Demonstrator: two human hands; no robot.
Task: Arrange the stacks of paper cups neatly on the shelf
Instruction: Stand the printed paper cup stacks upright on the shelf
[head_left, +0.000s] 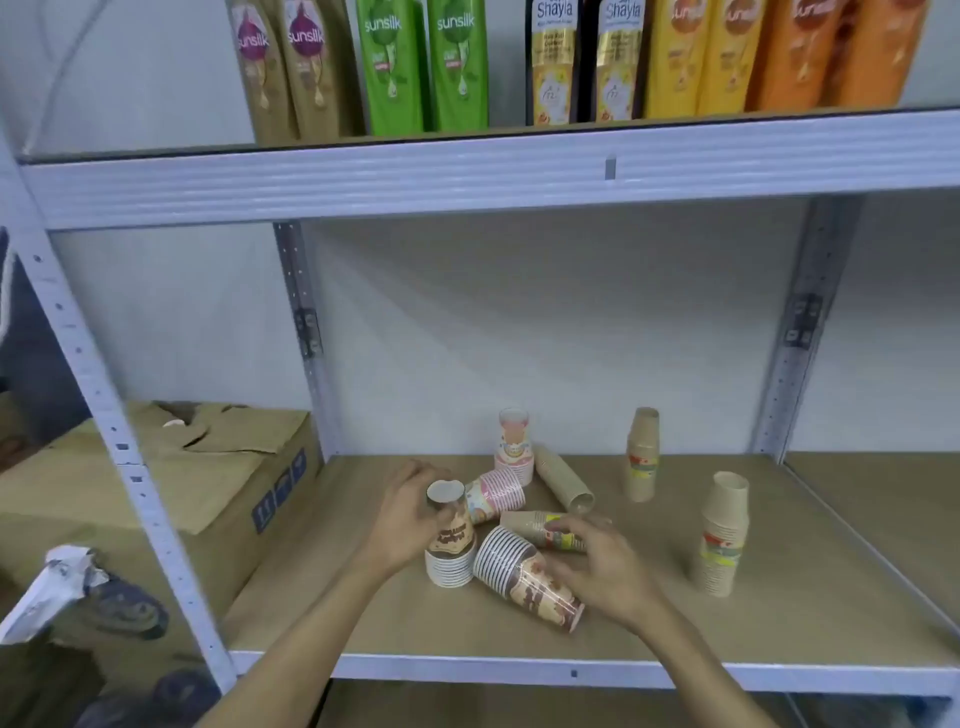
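**Cup stacks on the lower shelf: current state**

Left hand (410, 519): wrapped around an upright brown-printed stack (451, 540), base up, standing on the shelf board (322, 603) near the middle of the front edge.

Right hand (597, 564): fingers spread and curved over a tipped brown-printed stack (527, 577) lying on its side just right of the upright one; contact evident, firm grasp not discernible.

Behind the right hand: a tipped kraft stack with a coloured band (540, 527), partly covered by the fingers.

Toward the back edge: a tipped pink stack (496, 493), an upright pink stack (514, 447) at the rear, and a plain kraft stack (563, 480) lying beside it.

Toward the right edge: two upright kraft stacks, one at the rear (643, 457), one nearer the front (722, 535), well apart.

Upper shelf: row of shampoo bottles (426, 67).

Left of the shelf frame: cardboard box (171, 478).
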